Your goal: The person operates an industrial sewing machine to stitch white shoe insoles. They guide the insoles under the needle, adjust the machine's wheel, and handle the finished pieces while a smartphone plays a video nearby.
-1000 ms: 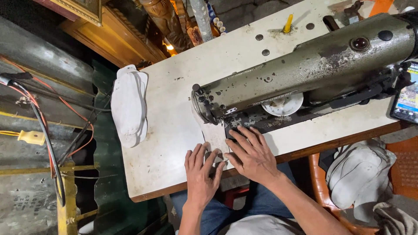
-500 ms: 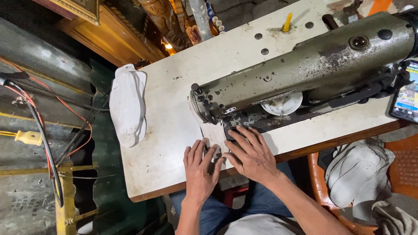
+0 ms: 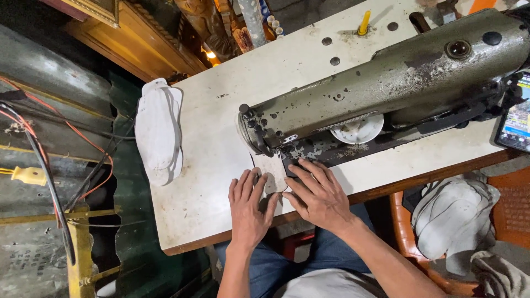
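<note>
While both hands lie flat on the pale piece point(image 3: 271, 175) under the needle end of the sewing machine point(image 3: 381, 94), little has shifted vs a sec ago: the left hand point(image 3: 249, 208) has crept a bit forward and twd the machine head, fingers now spread wider over the piece, and the right hand point(image 3: 318, 194) sits in about the same spot, fingertips at the dark bed plate. I'd judge that means the piece is being fed slowly thru the foot, w/ both palms steering, not lifting. Neither hand grips anything; both are open, flat, pressing down. The piece is thin, off-white, stiff-looking, mostly hidden under the fingers, lying on the worktop point(image 3: 210, 138) just in front of the needle area. Machine body is olive-grey metal, paint chipped and rust-speckled, long rounded arm, w/ a white disc point(image 3: 359, 129) under it. Worktop is a scuffed cream laminate w/ a wooden edge and dark round holes. At its left end lies a stack of white sole-shaped pieces point(image 3: 157, 129), smooth, rounded ends, hanging partly over the edge. More whitish pieces are heaped on an orange plastic chair point(image 3: 510, 215) to the right. A yellow peg point(image 3: 362, 22) stands at the far side.
</note>
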